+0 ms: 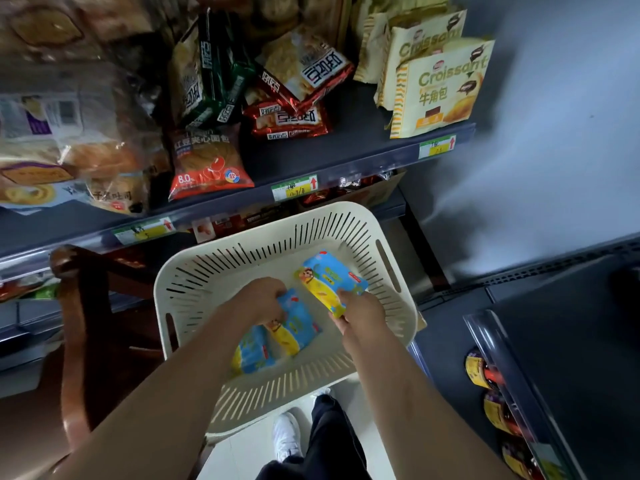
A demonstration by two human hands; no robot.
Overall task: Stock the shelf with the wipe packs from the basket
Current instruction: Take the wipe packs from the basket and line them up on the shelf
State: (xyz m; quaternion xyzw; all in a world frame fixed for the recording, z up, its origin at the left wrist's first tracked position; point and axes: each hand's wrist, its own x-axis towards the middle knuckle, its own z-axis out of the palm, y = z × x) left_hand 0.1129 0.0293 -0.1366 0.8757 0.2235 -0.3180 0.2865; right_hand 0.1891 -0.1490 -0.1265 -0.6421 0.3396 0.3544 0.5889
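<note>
A cream slotted basket (388, 237) stands below the shelf, in front of me. Inside it, my right hand (362, 315) grips one blue-and-yellow wipe pack (329, 275) by its near end, the pack tilted up above the basket floor. My left hand (261, 299) grips the top edge of a second wipe pack (294, 327) lying in the basket. A third wipe pack (251, 351) lies beside it at the near left. The dark shelf (363, 112) above holds bread and snack bags, with a bare patch between the red packs and the croissant bags.
Croissant bags (440, 88) stand at the shelf's right end, red snack packs (287, 119) in the middle, bread bags (207, 164) on the left. A wooden chair back (74, 306) stands left of the basket. A dark rack with jars (495, 414) is on the right.
</note>
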